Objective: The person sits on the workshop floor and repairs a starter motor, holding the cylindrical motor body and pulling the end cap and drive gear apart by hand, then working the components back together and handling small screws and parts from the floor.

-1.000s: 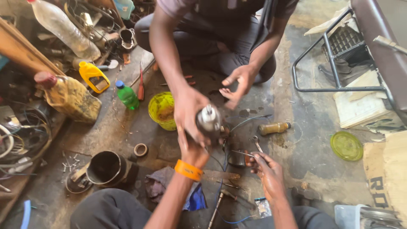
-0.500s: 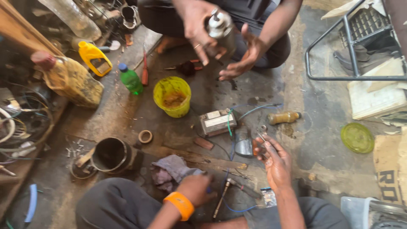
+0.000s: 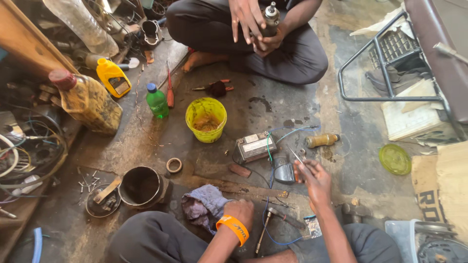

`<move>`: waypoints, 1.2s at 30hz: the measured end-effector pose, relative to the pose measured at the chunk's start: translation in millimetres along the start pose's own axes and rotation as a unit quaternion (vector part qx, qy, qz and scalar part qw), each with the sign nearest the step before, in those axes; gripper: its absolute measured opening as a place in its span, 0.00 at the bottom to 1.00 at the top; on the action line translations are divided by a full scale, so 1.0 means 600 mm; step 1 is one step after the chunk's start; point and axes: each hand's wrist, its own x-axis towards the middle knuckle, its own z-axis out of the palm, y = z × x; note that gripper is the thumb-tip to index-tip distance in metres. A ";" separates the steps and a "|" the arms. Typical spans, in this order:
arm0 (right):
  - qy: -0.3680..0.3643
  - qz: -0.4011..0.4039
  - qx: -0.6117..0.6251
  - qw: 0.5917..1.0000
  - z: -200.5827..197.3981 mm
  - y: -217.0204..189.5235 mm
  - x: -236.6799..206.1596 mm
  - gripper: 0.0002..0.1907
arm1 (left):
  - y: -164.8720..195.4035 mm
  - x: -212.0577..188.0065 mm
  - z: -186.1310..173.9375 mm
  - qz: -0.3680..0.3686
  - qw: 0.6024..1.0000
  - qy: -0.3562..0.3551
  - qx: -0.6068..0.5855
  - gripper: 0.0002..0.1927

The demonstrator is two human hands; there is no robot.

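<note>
My left hand point(image 3: 239, 210), with an orange wristband point(image 3: 233, 229), rests low by my knee, fingers curled against a crumpled blue-grey cloth point(image 3: 202, 204). My right hand point(image 3: 312, 179) hovers over the floor and pinches a thin metal tool point(image 3: 295, 155), its tip up and to the left. Just left of it lie a small dark part point(image 3: 282, 173) and a grey box with blue and green wires point(image 3: 253, 147). A person sitting opposite holds a metal cylinder point(image 3: 271, 18) in both hands.
On the dirty floor stand a yellow bucket point(image 3: 205, 119), a green bottle point(image 3: 157, 101), a yellow oil can point(image 3: 113, 77), a grimy jug point(image 3: 90, 103) and a dark metal pot point(image 3: 141, 186). A brown bottle point(image 3: 321, 140), a green lid point(image 3: 395, 159) and a metal chair frame point(image 3: 385, 73) are to the right.
My left hand let go of the metal cylinder and dropped to the cloth. The other person drew the cylinder back to their lap. My right hand stayed low with the thin tool.
</note>
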 end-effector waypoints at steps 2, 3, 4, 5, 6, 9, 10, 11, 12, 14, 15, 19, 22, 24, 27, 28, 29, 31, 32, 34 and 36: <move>0.002 -0.032 -0.040 0.999 0.028 -0.022 0.015 0.11 | 0.004 -0.001 -0.010 -0.014 1.000 0.010 -0.001 0.09; 0.004 -0.057 -0.063 0.996 0.045 -0.034 0.028 0.10 | 0.005 -0.001 -0.016 -0.022 1.000 0.016 -0.004 0.09; 0.005 -0.080 -0.086 0.993 0.063 -0.046 0.042 0.10 | 0.007 -0.001 -0.023 -0.031 0.999 0.021 -0.005 0.10; 0.005 -0.105 -0.108 0.989 0.082 -0.057 0.058 0.10 | 0.008 -0.001 -0.031 -0.040 0.999 0.027 -0.006 0.10; 0.008 -0.124 -0.145 0.982 0.101 -0.069 0.074 0.10 | 0.008 -0.001 -0.038 -0.056 0.996 0.063 0.011 0.12; 0.018 -0.190 -0.280 0.941 0.157 -0.099 0.119 0.09 | 0.005 0.000 -0.057 -0.099 0.987 0.124 0.038 0.15; 0.029 -0.216 -0.344 0.914 0.172 -0.106 0.131 0.10 | 0.003 0.001 -0.061 -0.106 0.988 0.110 0.032 0.13; 0.040 -0.240 -0.403 0.882 0.185 -0.112 0.141 0.10 | 0.001 0.003 -0.064 -0.113 0.988 0.097 0.027 0.11; 0.037 -0.237 -0.433 0.869 0.196 -0.115 0.149 0.10 | -0.002 0.005 -0.065 -0.104 0.992 0.075 0.017 0.10; 0.034 -0.229 -0.488 0.842 0.211 -0.117 0.163 0.10 | -0.007 0.010 -0.062 -0.083 0.996 0.030 0.000 0.10; 0.022 -0.210 -0.482 0.850 0.214 -0.119 0.170 0.10 | -0.009 0.013 -0.060 -0.087 0.996 0.030 0.000 0.10; 0.010 -0.241 -0.417 0.876 0.181 -0.112 0.164 0.11 | -0.013 0.027 -0.046 -0.089 0.994 0.062 0.018 0.11; 0.025 -0.247 -0.400 0.882 0.103 -0.077 0.107 0.13 | -0.010 0.037 -0.033 -0.087 0.994 0.062 0.021 0.11; -0.035 -0.098 -0.326 0.940 0.034 -0.032 0.026 0.14 | -0.007 0.037 -0.027 -0.085 0.993 0.075 0.027 0.10; -0.122 0.075 -0.083 0.986 -0.017 0.056 -0.071 0.23 | 0.002 0.024 -0.034 -0.034 0.985 0.168 -0.004 0.08; -0.133 0.198 -0.039 0.970 -0.021 0.084 -0.091 0.27 | 0.002 0.011 -0.036 0.006 0.977 0.206 -0.058 0.08; -0.140 0.251 -0.038 0.957 -0.024 0.105 -0.110 0.28 | 0.003 -0.001 -0.037 0.044 0.963 0.242 -0.110 0.09; -0.148 0.347 0.046 0.925 -0.005 0.135 -0.127 0.32 | 0.007 -0.018 -0.049 0.120 0.933 0.155 -0.303 0.10; -0.150 0.388 0.127 0.900 0.009 0.143 -0.127 0.34 | 0.009 -0.025 -0.053 0.158 0.900 0.111 -0.390 0.12; -0.150 0.403 0.272 0.861 0.029 0.142 -0.128 0.35 | 0.013 -0.034 -0.058 0.171 0.878 0.066 -0.443 0.16; -0.144 0.350 0.395 0.837 0.041 0.131 -0.126 0.34 | 0.018 -0.036 -0.055 0.165 0.867 0.116 -0.455 0.22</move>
